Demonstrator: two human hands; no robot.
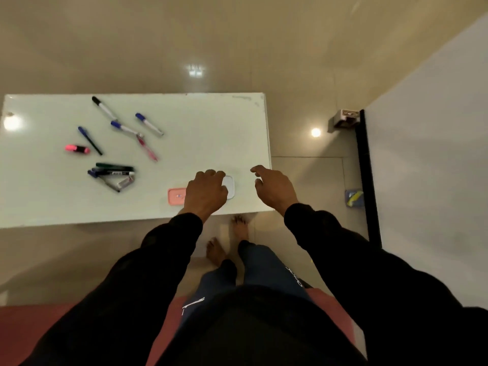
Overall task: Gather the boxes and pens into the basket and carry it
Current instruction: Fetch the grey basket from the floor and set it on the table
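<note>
- Table: pale top, landmark for all below.
- Left hand at its near edge, fingers curled down over white box; actual grip cannot be told.
- Pink box just left of that hand, partly hidden by it.
- Right hand over the near right corner, fingers loosely bent, holding nothing.
- Pens scattered on the left half; pink highlighter among them.
- Basket not in view.
</note>
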